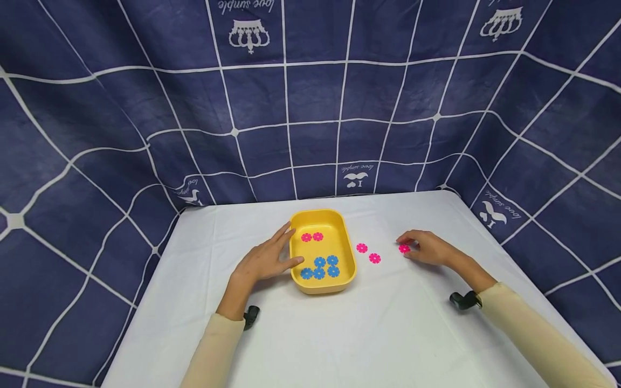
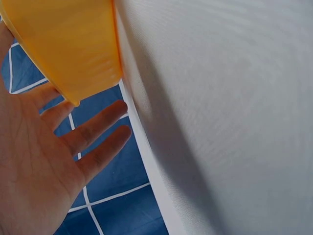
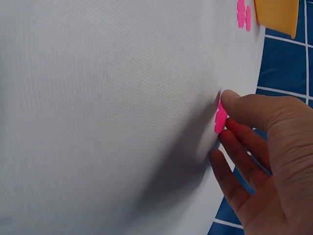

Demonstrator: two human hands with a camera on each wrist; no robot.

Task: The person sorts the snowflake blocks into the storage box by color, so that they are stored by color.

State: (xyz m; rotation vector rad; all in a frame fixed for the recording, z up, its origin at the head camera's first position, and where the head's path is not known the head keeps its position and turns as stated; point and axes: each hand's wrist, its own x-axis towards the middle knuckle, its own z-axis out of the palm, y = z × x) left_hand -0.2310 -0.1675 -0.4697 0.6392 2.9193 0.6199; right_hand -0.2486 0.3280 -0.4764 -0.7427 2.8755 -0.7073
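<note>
Pinching a pink flower (image 1: 404, 248) in its fingers (image 3: 239, 152), the right hand (image 1: 430, 248) is down by the table (image 1: 388, 323), off to the right of the yellow tray (image 1: 323, 289) — can't tell if that flower's lifted at all. Left hand (image 1: 264, 261) has its fingers loosely spread, touching the tray's left rim. Two loose pink ones (image 1: 361, 248) lie between tray and right hand — inside the tray, two pink ones (image 1: 306, 237) plus five blue ones (image 1: 318, 273).
</note>
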